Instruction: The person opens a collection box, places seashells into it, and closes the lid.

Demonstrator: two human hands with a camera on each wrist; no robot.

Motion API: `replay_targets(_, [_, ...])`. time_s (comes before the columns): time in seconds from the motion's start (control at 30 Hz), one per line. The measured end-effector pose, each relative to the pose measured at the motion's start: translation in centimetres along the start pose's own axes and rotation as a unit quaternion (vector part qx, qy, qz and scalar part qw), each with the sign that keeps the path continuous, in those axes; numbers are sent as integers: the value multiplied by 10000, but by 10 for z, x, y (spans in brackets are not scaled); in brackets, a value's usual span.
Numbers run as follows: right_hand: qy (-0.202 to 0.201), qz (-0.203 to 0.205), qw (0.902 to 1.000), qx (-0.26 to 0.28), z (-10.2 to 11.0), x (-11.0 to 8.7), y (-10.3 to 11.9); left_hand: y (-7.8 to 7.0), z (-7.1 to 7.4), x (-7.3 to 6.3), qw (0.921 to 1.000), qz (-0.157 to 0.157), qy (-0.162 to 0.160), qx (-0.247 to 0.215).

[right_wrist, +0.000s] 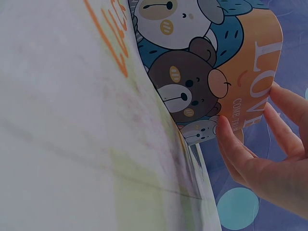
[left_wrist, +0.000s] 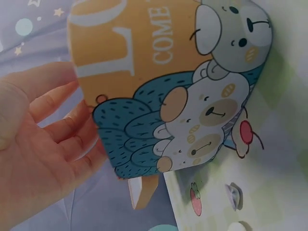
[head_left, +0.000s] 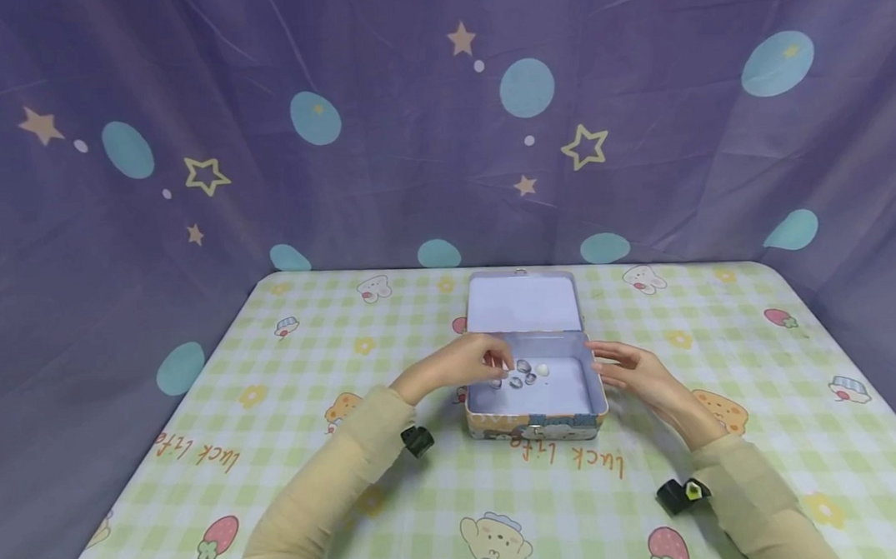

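Note:
An open rectangular tin box point(head_left: 500, 432), printed with cartoon bears, stands with its hinged lid point(head_left: 522, 304) tipped back. On its pale floor lie several small grey shells point(head_left: 523, 365) and a whitish one point(head_left: 543, 370). My left hand point(head_left: 467, 362) reaches over the left rim, fingers bent down beside a shell; whether they pinch one is hidden. The tin's wall point(left_wrist: 144, 82) covers those fingertips in the left wrist view. With extended fingers, my right hand point(head_left: 636, 375) touches the tin's right side. Its fingertips point(right_wrist: 225, 126) rest against the printed wall in the right wrist view.
A green checked tablecloth point(head_left: 397, 498) with printed figures covers the table around the tin. Two small shell-like pieces, one grey point(left_wrist: 234, 196) and one white point(left_wrist: 237, 226), show on the cloth in the left wrist view. A purple curtain point(head_left: 414, 189) hangs behind.

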State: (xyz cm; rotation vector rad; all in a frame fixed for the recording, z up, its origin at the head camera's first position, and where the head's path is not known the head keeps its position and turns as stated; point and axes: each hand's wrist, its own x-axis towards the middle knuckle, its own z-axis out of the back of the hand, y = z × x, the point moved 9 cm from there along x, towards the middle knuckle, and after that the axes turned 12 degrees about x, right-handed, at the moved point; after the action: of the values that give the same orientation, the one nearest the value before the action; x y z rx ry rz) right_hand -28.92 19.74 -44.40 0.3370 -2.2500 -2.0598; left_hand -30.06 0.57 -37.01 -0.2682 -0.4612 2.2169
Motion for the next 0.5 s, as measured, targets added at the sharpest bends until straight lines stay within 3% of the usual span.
replay_targets(0.5, [15, -4, 10000, 15, -1, -1, 1, 17, 27, -30, 9943, 177, -938, -470])
